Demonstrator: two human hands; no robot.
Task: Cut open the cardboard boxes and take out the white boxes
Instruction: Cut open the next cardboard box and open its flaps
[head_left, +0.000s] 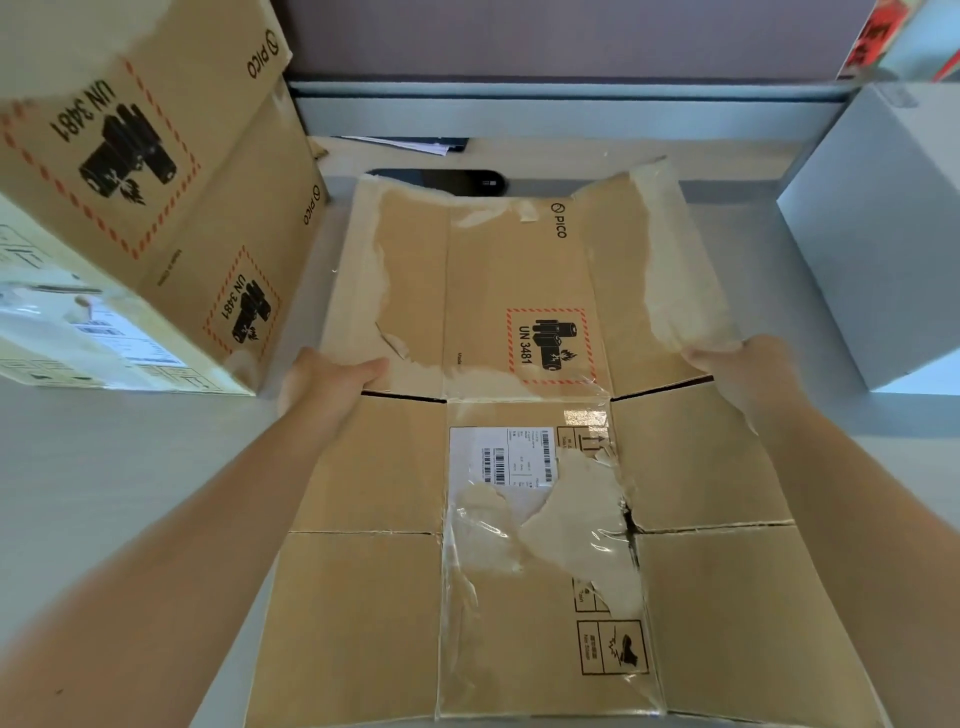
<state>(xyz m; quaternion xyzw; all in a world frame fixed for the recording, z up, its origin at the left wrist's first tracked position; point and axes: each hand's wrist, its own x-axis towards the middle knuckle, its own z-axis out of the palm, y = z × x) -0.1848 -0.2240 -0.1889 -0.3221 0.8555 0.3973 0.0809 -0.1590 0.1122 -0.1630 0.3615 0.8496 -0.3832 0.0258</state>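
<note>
Between the two forearms, a flattened cardboard box (524, 441) lies on the grey table (130, 457), its long axis running away from the person. Left hand (332, 382) and right hand (748, 364) each grip a side edge of its far panel, equally near. It holds nothing. One white box (878, 234) stands at right; two stacked boxes (156, 197) stand at left, their contents hidden.

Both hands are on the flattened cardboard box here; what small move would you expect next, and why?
Probably lifting the flattened cardboard box aside. It lies opened out flat with torn tape, the left hand and right hand hold its side edges, a white box already stands to the right, and two stacked cardboard boxes on the left look unopened.
</note>
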